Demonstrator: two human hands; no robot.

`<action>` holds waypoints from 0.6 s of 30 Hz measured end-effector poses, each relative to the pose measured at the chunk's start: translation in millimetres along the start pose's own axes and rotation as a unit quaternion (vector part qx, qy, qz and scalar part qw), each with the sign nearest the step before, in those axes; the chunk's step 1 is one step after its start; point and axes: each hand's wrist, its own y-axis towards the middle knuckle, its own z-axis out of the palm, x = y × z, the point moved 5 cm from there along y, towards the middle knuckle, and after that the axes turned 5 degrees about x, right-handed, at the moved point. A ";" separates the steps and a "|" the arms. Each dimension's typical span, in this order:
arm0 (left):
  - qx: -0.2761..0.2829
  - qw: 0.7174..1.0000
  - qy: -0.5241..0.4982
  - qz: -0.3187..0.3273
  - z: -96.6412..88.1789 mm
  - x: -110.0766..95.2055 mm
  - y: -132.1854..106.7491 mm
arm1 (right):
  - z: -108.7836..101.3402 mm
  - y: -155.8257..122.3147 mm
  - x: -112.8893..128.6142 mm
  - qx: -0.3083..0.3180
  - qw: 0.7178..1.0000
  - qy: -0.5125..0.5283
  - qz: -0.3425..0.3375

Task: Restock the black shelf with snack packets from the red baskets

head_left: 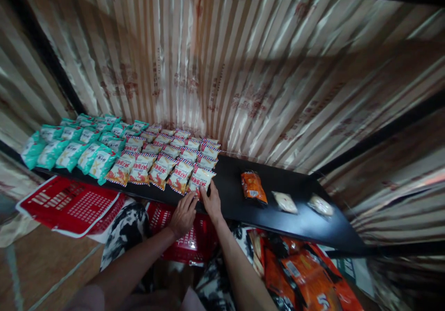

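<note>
Touching the lower right of a white-and-orange snack packet (200, 175) with the right hand (212, 203), thumb and fingers narrowly parted; having the left hand (183, 215), loosely curled, at its bottom edge; cannot tell gripping from resting in either. Packet at the black shelf's (229, 176) front edge, between teal packets (71, 154) toward the left end and an orange packet (253, 187)

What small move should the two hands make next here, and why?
Probably gently straighten the white snack packet: the left hand and right hand are both at its lower edge, and it ends the front row of similar packets.
</note>
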 end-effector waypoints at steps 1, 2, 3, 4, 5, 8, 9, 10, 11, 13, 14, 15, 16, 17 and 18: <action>-0.001 1.000 0.005 0.000 -0.1 -0.1 -0.2 | 0.2 1.4 -0.6 -0.001 1.000 0.007 0.003; -0.002 1.000 0.010 -0.001 -0.2 0.1 -0.3 | -0.1 2.9 -1.6 -0.005 1.000 0.015 0.009; -0.003 1.000 0.015 -0.001 -0.5 0.4 -0.3 | -0.8 4.6 -3.1 -0.011 1.000 0.022 0.018; -0.004 1.000 0.019 -0.001 -0.9 0.9 0.0 | -1.7 6.4 -4.9 -0.015 0.999 0.030 0.028; -0.006 1.000 0.022 -0.001 -1.4 1.5 0.7 | -2.6 8.2 -6.6 -0.018 0.998 0.038 0.039; -0.013 1.000 0.028 0.007 -3.6 3.9 5.5 | -4.1 13.2 -9.4 -0.005 0.996 0.060 0.061; -0.016 0.999 0.030 0.010 -4.3 4.8 7.7 | -4.2 14.1 -9.0 0.004 0.996 0.069 0.061; -0.019 0.999 0.032 0.014 -4.8 5.6 10.0 | -4.4 14.5 -8.2 0.011 0.995 0.076 0.056; -0.022 0.999 0.035 0.018 -5.2 6.4 12.3 | -4.9 14.4 -7.2 0.016 0.995 0.083 0.051; -0.027 0.998 0.042 0.024 -5.1 7.8 15.6 | -6.6 13.7 -6.1 0.014 0.995 0.091 0.045; -0.030 0.998 0.045 0.027 -4.8 8.3 16.6 | -7.9 13.7 -6.3 0.008 0.995 0.093 0.046; -0.032 0.998 0.048 0.029 -4.4 8.7 17.0 | -9.3 14.5 -6.7 0.002 0.994 0.096 0.048; -0.035 0.998 0.050 0.031 -3.9 9.0 17.0 | -10.7 16.4 -7.2 -0.003 0.994 0.101 0.049; -0.037 0.997 0.052 0.031 -3.5 9.3 16.7 | -12.2 19.5 -7.7 -0.007 0.993 0.109 0.049; -0.039 0.997 0.055 0.031 -3.0 9.4 16.3 | -13.6 24.0 -8.2 -0.011 0.991 0.120 0.050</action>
